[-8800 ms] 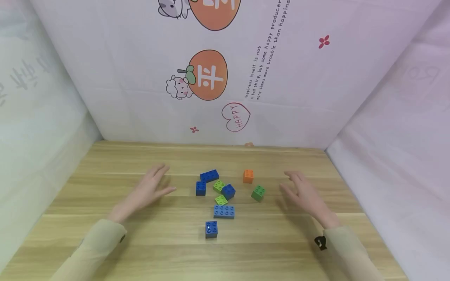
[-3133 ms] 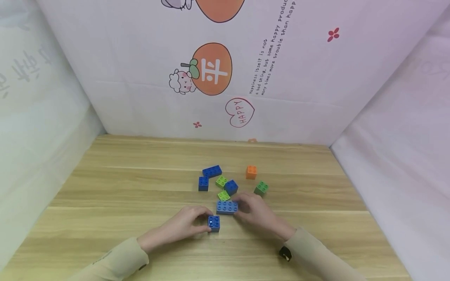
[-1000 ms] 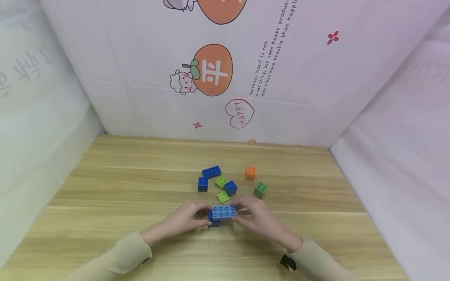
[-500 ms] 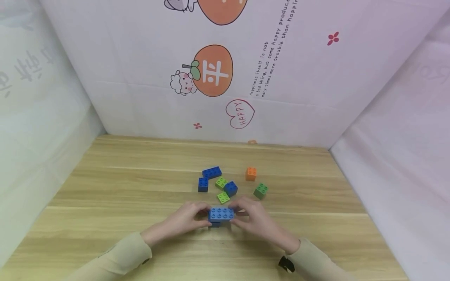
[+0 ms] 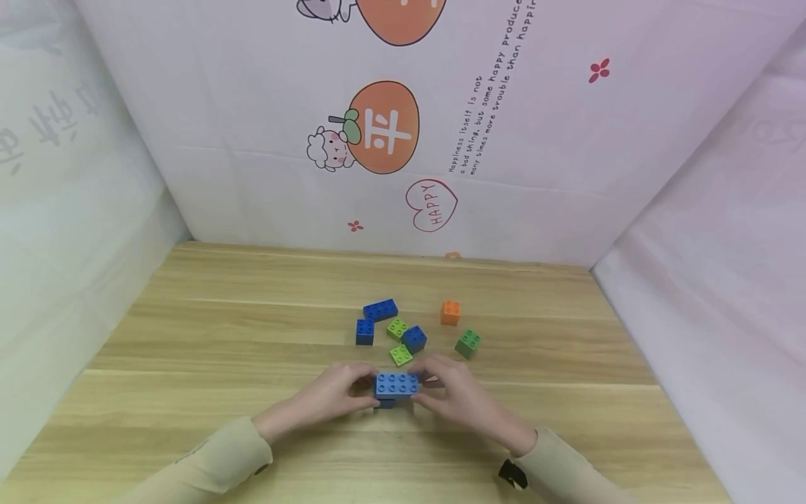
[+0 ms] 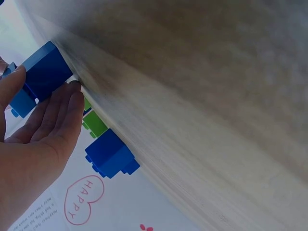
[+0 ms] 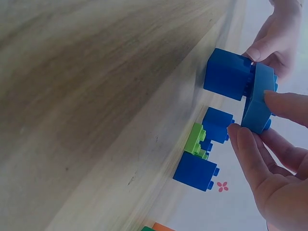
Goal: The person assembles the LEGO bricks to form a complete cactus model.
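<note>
A pale wood-grain table (image 5: 189,336) fills the floor of the scene, walled in by soft printed cloth (image 5: 252,140) whose top pictures are cut off. Both beige sleeves run out of the bottom edge. Near the front middle, the left hand (image 5: 330,395) and right hand (image 5: 456,399) close their fingers round the ends of a long light-blue studded brick (image 5: 397,385), set on a darker blue cube (image 7: 227,73) that is mostly hidden from above. Behind lie loose glossy bricks: blue ones (image 5: 380,309), light green ones (image 5: 400,355), a green one (image 5: 468,343), an orange cube (image 5: 450,312).
</note>
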A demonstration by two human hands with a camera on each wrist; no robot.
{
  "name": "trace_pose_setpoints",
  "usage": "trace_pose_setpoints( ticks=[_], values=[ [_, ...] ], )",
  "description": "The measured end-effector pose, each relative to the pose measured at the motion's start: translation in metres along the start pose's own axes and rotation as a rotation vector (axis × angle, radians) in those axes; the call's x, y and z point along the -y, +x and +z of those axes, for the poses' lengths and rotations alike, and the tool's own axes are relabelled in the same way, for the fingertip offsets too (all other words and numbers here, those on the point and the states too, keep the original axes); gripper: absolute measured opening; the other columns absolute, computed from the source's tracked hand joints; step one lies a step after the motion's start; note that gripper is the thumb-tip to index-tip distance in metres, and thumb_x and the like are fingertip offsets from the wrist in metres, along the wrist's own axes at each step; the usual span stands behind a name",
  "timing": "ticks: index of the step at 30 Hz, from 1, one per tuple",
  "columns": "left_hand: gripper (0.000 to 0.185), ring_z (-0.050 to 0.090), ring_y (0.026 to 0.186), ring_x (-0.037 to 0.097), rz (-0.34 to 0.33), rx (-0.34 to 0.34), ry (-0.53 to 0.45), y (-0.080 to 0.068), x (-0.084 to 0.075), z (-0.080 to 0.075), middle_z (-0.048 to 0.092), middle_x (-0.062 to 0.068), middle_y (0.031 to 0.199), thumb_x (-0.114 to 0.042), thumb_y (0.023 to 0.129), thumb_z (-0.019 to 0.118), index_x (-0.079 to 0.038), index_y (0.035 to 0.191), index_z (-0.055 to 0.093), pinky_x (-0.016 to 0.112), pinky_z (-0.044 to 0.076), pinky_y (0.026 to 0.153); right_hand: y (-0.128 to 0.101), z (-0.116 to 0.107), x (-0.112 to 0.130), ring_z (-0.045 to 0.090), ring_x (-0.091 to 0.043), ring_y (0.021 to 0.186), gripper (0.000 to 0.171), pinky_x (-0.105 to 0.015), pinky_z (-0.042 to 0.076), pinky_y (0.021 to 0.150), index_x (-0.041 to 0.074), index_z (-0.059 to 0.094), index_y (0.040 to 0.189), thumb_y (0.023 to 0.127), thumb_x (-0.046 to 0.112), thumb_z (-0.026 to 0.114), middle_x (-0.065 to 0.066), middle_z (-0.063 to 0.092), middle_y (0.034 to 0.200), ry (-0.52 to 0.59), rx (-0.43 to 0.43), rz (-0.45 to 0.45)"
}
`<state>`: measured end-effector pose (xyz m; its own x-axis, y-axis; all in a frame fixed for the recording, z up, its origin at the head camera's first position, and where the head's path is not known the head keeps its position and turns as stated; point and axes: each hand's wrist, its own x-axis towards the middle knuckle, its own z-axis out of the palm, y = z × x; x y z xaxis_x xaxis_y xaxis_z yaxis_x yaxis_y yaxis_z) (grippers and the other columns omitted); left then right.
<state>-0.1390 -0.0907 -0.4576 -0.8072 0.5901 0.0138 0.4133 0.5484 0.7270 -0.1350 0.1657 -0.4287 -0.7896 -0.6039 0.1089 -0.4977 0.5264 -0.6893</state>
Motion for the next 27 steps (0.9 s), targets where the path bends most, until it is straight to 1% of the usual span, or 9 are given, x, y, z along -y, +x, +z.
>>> trace_pose_setpoints(
  ticks=[8,15,21,27],
  values=[
    [0.039,0.068,0.108,0.019,0.006,0.002,0.007,-0.0001,0.0013,0.0005,0.071,0.004,0.118,-0.024,0.087,0.076,-0.008,0.121,0.066,0.036,0.057,0.097,0.0006,0.0009,0.0015,0.068,-0.022,0.104,0.036,-0.031,0.062,0.086,0.006,0.064,0.117,0.083,0.004,0.075,-0.009,0.067,0.115,0.001,0.004,0.005],
    [0.041,0.068,0.109,0.019,0.006,0.005,0.014,0.0000,0.0003,0.0001,0.072,0.004,0.118,-0.026,0.086,0.076,-0.007,0.121,0.066,0.037,0.057,0.098,0.0005,0.0018,0.0008,0.068,-0.022,0.104,0.036,-0.024,0.061,0.086,0.006,0.064,0.116,0.083,0.003,0.076,-0.008,0.067,0.114,-0.017,0.002,-0.005],
    [0.040,0.068,0.107,0.018,0.004,0.006,0.019,0.0002,-0.0007,0.0002,0.072,0.002,0.115,-0.029,0.087,0.075,-0.008,0.120,0.067,0.036,0.057,0.096,-0.0001,0.0026,0.0000,0.068,-0.023,0.105,0.036,-0.030,0.062,0.087,0.005,0.063,0.117,0.083,0.003,0.075,-0.009,0.067,0.115,-0.017,0.000,-0.018],
    [0.037,0.068,0.105,0.017,0.002,0.001,0.014,0.0011,-0.0004,0.0007,0.073,0.001,0.113,-0.028,0.087,0.075,-0.009,0.118,0.067,0.034,0.057,0.095,0.0004,0.0033,0.0011,0.067,-0.021,0.107,0.037,-0.029,0.061,0.089,0.007,0.062,0.119,0.085,0.006,0.074,-0.007,0.065,0.117,-0.017,0.019,0.011]
  ],
)
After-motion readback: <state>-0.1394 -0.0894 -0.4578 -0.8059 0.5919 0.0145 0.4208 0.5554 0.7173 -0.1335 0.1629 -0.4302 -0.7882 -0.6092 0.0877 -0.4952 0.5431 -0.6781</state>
